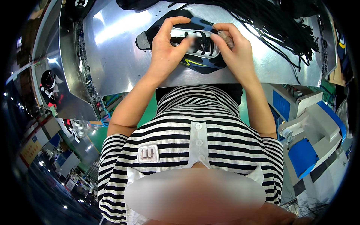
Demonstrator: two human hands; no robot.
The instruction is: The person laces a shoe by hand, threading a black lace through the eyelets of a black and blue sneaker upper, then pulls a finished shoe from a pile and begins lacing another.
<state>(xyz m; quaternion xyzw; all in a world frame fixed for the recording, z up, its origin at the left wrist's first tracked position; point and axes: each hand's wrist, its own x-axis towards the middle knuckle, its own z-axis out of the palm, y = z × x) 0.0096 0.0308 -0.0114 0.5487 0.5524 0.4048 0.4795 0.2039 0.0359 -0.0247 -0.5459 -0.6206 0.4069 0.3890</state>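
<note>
A flat shoe upper (202, 64) in black and dark blue lies across the metal table, with a silver lacing panel and a yellow-green stripe. Black shoelace (204, 42) runs in rows through its eyelets. My left hand (167, 48) grips the upper from the left, fingers along its far edge and thumb over the lacing. My right hand (237, 50) is closed at the upper's right end, thumb and forefinger bent in beside the eyelets. Whether it also pinches a lace end, I cannot tell. Something crinkled and beige (225, 39) shows within the right hand's curled fingers.
A big bundle of loose black laces (277, 32) spreads over the table's (120, 56) far right. Past the table's left edge, a metal side trough (71, 82) holds black, white and red shoe parts (50, 84). A grey-and-blue machine (315, 131) stands at my right.
</note>
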